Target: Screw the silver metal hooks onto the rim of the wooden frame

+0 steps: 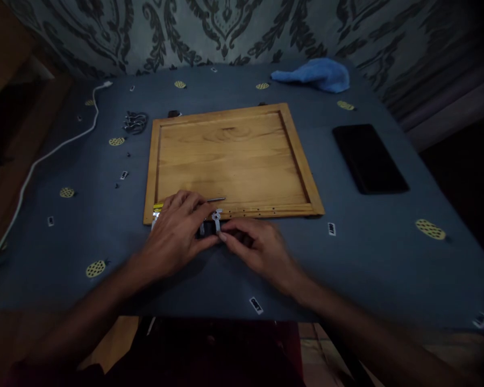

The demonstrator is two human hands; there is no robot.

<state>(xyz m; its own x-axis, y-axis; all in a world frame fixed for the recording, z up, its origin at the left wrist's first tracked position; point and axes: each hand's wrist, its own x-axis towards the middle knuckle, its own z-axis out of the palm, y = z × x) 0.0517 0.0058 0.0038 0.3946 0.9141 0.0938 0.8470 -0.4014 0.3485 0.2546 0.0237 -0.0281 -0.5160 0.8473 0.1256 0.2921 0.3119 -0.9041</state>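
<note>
A framed wooden panel (229,156) lies on the blue table cover, with a row of small holes along its near edge. At that edge sits a metal hinge (216,217) with a dark part beside it. My left hand (177,228) is closed around the hinge from the left, thumb in front and fingers over the frame. From beneath that hand a thin screwdriver shaft (216,199) sticks out, and something yellow (158,206) shows at its other side. My right hand (260,244) pinches the hinge's near end with thumb and bent fingers.
Left of the panel are a bunch of dark metal pieces (135,122), small screws (116,186) and a white cable (60,145). A black tablet or phone (370,158) lies to the right. A blue cloth (317,74) is at the back, near the patterned curtain (226,32).
</note>
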